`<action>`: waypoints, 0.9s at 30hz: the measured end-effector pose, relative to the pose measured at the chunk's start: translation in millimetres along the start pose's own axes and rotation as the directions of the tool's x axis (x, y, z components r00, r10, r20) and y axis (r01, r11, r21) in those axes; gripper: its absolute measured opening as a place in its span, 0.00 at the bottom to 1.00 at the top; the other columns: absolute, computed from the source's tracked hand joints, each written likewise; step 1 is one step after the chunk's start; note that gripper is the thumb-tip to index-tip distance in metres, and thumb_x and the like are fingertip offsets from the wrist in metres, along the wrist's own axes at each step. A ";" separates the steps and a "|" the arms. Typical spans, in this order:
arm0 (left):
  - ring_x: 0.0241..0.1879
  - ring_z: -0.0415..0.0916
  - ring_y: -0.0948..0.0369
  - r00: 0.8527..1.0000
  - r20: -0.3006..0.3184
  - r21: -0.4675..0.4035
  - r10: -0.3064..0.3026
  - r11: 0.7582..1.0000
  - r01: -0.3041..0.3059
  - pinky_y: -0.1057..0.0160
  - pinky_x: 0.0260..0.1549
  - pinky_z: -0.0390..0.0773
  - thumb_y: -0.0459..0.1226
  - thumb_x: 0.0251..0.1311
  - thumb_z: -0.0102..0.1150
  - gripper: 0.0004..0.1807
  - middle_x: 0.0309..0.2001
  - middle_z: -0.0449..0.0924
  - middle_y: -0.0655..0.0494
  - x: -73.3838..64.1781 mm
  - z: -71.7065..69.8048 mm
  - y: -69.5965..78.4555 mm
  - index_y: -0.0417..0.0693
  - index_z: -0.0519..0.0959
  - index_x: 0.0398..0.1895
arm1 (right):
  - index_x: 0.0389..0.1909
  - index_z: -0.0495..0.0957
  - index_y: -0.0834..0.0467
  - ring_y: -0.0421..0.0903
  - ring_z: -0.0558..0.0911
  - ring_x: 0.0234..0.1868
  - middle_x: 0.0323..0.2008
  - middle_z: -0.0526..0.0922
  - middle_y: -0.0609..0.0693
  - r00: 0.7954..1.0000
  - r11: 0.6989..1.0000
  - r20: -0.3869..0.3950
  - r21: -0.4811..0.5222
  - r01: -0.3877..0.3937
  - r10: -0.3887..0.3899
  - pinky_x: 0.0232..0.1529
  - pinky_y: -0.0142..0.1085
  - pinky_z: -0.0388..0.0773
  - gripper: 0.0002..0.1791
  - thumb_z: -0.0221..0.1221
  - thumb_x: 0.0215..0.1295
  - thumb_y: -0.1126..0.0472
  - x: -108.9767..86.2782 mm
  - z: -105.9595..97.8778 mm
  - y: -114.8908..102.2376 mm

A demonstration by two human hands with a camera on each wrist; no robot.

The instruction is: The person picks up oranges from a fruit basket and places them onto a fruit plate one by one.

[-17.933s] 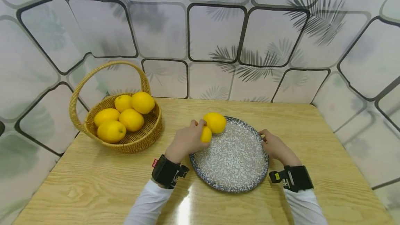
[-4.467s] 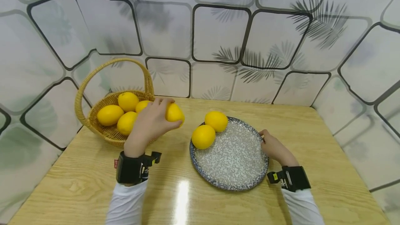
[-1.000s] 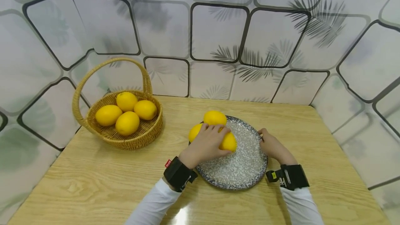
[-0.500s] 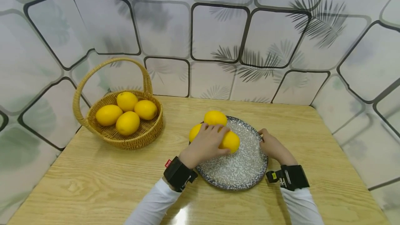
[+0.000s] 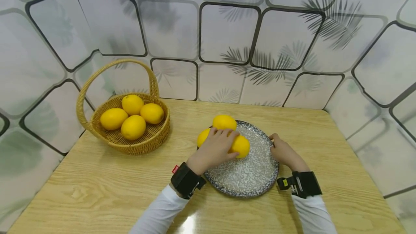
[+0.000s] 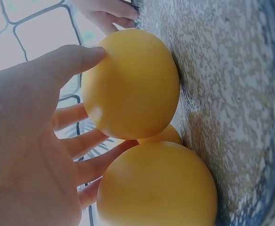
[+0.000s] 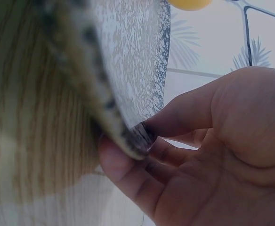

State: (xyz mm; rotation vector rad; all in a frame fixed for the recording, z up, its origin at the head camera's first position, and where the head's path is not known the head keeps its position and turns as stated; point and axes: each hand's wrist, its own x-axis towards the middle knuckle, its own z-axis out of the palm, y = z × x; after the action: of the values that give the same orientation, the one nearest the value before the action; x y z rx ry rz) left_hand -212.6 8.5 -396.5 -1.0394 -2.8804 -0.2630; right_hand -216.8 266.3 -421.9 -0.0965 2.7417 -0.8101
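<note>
On the speckled grey plate (image 5: 253,176) with a dark blue rim lie three lemons. My left hand (image 5: 212,151) is at the front lemon (image 5: 241,146); in the left wrist view its thumb tip touches that lemon (image 6: 133,84), with the fingers loosely extended along its far side and a gap before the palm. Partly covered by this hand is the left lemon (image 5: 202,136). The back lemon (image 5: 224,121) sits at the plate's far rim. My right hand (image 5: 286,153) pinches the right rim, thumb above and fingers below, as the right wrist view shows.
A wicker basket (image 5: 143,149) with a tall arched handle stands at the back left, holding several lemons (image 5: 133,127). The light wooden table (image 5: 107,190) meets a patterned wall (image 5: 224,31) behind and at both sides.
Since 4.5 seconds ago my left hand has brought a lemon from beside the basket onto the plate. Over the last second that lemon has shifted slightly right, away from the palm. My right hand stays put.
</note>
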 end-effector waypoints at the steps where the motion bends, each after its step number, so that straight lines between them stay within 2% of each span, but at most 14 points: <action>1: 0.63 0.67 0.55 1.000 -0.002 0.001 0.000 1.000 0.000 0.45 0.65 0.63 0.58 0.60 0.55 0.37 0.64 0.74 0.52 0.2 0.4 -0.2 0.53 0.64 0.70 | 0.65 0.55 0.75 0.50 0.73 0.30 0.45 0.77 0.73 1.000 1.000 -0.001 -0.002 0.001 -0.001 0.26 0.37 0.68 0.24 0.37 0.70 0.70 0.2 0.0 0.0; 11: 0.62 0.69 0.54 1.000 -0.018 0.010 0.000 1.000 0.000 0.45 0.64 0.64 0.57 0.61 0.55 0.36 0.65 0.73 0.51 0.4 1.6 -0.7 0.52 0.64 0.69 | 0.64 0.55 0.76 0.51 0.74 0.32 0.46 0.77 0.73 1.000 1.000 -0.006 -0.011 0.007 -0.007 0.28 0.37 0.69 0.24 0.37 0.69 0.70 0.9 -0.2 0.1; 17: 0.62 0.69 0.53 1.000 -0.021 0.015 -0.004 1.000 0.005 0.44 0.64 0.64 0.57 0.61 0.55 0.36 0.65 0.73 0.51 1.4 1.8 -0.8 0.53 0.64 0.69 | 0.63 0.56 0.76 0.51 0.73 0.31 0.43 0.77 0.70 1.000 1.000 -0.010 -0.004 0.010 -0.010 0.27 0.36 0.68 0.24 0.37 0.69 0.70 0.6 -0.9 -0.8; 27: 0.60 0.70 0.53 0.999 -0.045 0.018 0.008 1.000 -0.007 0.45 0.63 0.66 0.49 0.62 0.58 0.31 0.64 0.73 0.51 1.5 2.6 0.5 0.54 0.66 0.68 | 0.63 0.56 0.76 0.49 0.72 0.28 0.40 0.77 0.69 1.000 1.000 -0.001 0.007 0.002 -0.002 0.25 0.36 0.66 0.23 0.37 0.69 0.70 -0.6 -0.9 -1.5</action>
State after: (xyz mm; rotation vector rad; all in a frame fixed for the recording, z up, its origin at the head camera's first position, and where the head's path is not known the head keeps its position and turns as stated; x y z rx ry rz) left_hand -213.4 10.3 -398.9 -1.0272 -2.8336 -0.2555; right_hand -216.5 265.6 -420.2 -0.0972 2.7405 -0.8201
